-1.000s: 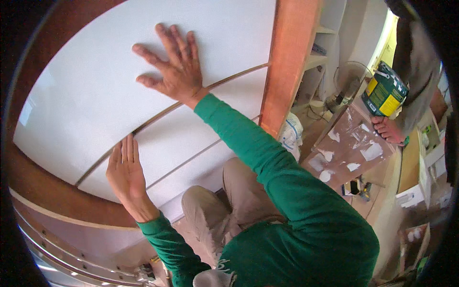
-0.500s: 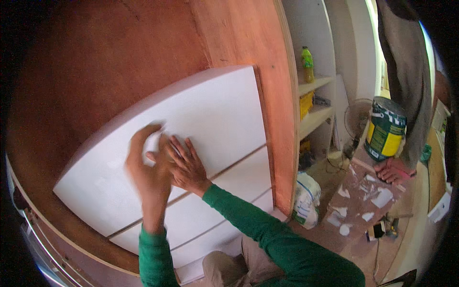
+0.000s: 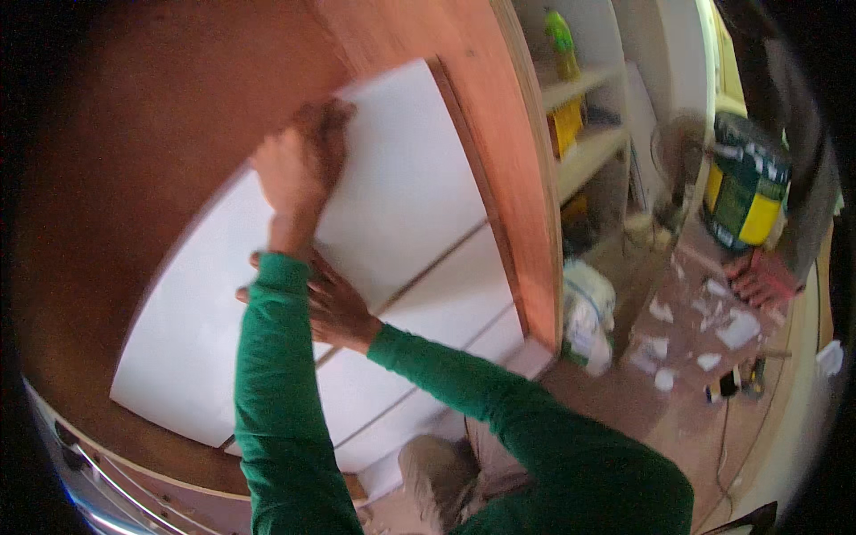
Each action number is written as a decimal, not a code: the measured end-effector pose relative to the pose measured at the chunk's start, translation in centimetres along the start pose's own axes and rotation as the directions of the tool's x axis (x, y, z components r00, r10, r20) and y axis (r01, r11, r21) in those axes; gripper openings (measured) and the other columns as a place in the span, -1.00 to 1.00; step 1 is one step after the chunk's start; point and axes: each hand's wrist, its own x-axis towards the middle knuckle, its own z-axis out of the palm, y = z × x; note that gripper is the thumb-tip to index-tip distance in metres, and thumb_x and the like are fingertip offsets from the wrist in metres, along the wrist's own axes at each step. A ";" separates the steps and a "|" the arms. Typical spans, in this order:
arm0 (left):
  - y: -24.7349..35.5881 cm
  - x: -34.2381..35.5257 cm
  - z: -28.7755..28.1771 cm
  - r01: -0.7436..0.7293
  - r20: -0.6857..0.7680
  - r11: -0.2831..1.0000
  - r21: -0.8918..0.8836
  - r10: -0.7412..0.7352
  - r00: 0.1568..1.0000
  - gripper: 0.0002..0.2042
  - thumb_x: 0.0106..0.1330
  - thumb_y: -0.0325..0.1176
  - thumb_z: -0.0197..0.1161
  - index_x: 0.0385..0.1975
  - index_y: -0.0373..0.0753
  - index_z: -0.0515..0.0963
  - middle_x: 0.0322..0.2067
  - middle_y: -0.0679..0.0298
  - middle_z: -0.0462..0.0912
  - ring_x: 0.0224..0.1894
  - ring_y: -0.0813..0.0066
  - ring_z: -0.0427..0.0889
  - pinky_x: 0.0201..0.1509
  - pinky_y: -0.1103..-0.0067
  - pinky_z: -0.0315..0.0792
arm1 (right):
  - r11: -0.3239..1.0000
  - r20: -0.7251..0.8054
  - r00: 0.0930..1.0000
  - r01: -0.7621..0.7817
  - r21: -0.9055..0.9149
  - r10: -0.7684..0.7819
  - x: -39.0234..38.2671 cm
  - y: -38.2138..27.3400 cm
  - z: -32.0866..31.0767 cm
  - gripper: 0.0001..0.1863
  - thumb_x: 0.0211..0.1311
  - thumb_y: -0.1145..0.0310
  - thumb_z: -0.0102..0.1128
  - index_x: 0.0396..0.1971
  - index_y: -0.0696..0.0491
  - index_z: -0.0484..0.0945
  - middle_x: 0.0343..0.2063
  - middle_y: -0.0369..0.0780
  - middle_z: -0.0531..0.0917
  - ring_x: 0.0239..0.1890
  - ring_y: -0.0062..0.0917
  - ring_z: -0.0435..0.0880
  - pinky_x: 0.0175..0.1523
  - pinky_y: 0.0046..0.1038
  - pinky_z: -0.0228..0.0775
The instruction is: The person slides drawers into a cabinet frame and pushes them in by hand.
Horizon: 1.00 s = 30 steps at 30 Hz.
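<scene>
My left hand [image 3: 301, 156] is raised at the upper edge of a curved white panel [image 3: 410, 152] set in a reddish plywood recess [image 3: 160, 116]. Motion blurs its fingers, so their grip is unclear. My right hand [image 3: 334, 303] lies lower on the white face, fingers spread, partly hidden behind my left sleeve. Dark horizontal gaps divide the white face into bands. A vertical plywood side [image 3: 481, 71] borders it on the right.
Right are shelves [image 3: 584, 156] with a green bottle [image 3: 560, 45], a white sack [image 3: 584, 321], a green-yellow bucket [image 3: 740, 192], a board with white blobs [image 3: 678, 330], tools [image 3: 736, 382] and another person's foot [image 3: 758, 281]. A curved rail [image 3: 111, 473] runs lower left.
My left hand has risen from low on the white face to its top edge. My right hand stays on the face, now behind my left arm. The view has shifted, showing more plywood above.
</scene>
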 end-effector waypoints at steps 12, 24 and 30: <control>-3.3 0.4 1.3 -0.106 -0.078 0.986 0.129 0.117 0.990 -0.57 0.39 0.30 0.33 0.05 0.22 0.82 -0.06 0.36 0.87 -0.04 0.19 0.86 0.04 0.36 0.71 | 0.982 -0.253 0.967 0.061 0.179 -0.014 0.6 -0.3 1.0 -0.34 0.33 -0.11 0.33 0.37 -0.20 0.50 0.48 -0.29 0.43 0.62 -0.17 0.20 0.73 0.14 -0.09; -5.5 2.3 1.9 -0.442 -0.005 0.842 0.310 0.466 0.885 -0.64 0.56 0.01 0.31 -0.04 -0.12 0.85 -0.17 0.30 0.90 -0.29 0.45 0.89 -0.19 0.51 0.76 | 0.756 -0.268 0.770 -0.385 0.530 0.579 -14.8 -5.1 -3.7 -0.50 0.29 0.32 0.39 0.25 -0.04 0.62 0.28 -0.14 0.63 0.34 -0.23 0.59 0.47 0.00 0.37; -3.6 1.3 1.5 -0.252 -0.023 0.963 0.101 0.255 0.967 -0.64 0.50 -0.02 0.40 -0.08 -0.21 0.84 -0.19 0.19 0.90 -0.23 0.39 0.89 -0.14 0.38 0.77 | 0.507 -0.072 0.560 -0.680 0.529 0.826 -26.8 -5.2 -3.5 -0.72 0.30 0.45 0.36 0.00 -0.04 0.71 -0.12 -0.22 0.78 -0.02 -0.31 0.76 0.14 -0.16 0.57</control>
